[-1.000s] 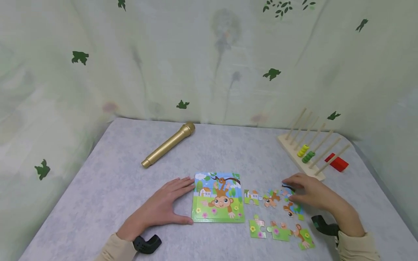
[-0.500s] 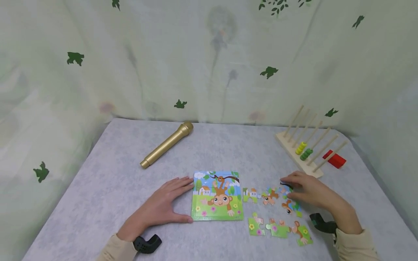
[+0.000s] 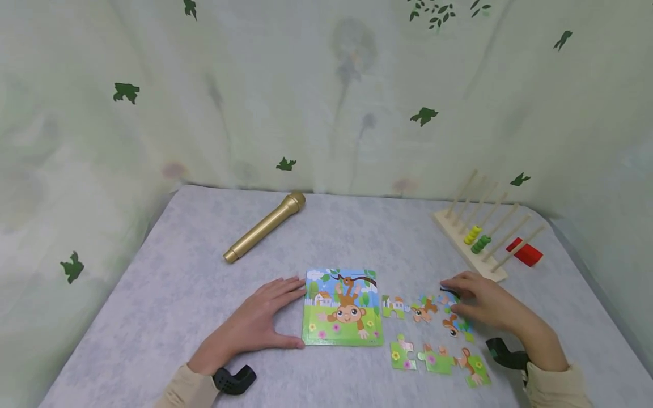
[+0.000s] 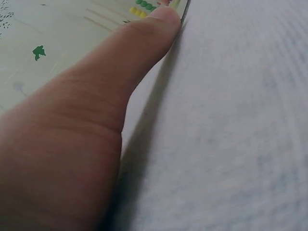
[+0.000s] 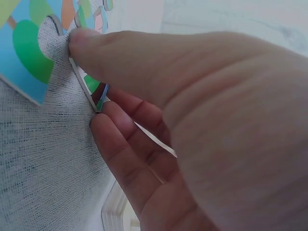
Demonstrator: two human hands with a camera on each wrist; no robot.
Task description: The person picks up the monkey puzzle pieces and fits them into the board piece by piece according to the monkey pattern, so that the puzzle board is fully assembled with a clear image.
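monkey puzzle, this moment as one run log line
left grip: at monkey picture board's left edge | right grip: pinches branch jigsaw piece | other jigsaw pieces: right of board | gold microphone: untouched

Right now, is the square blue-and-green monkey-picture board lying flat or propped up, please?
Flat: the head view shows the board face up on the mottled grey tabletop.

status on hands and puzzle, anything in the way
Left hand at left edge of monkey board. Right hand pinching puzzle piece. Peg frame close beyond, apparently not blocking.
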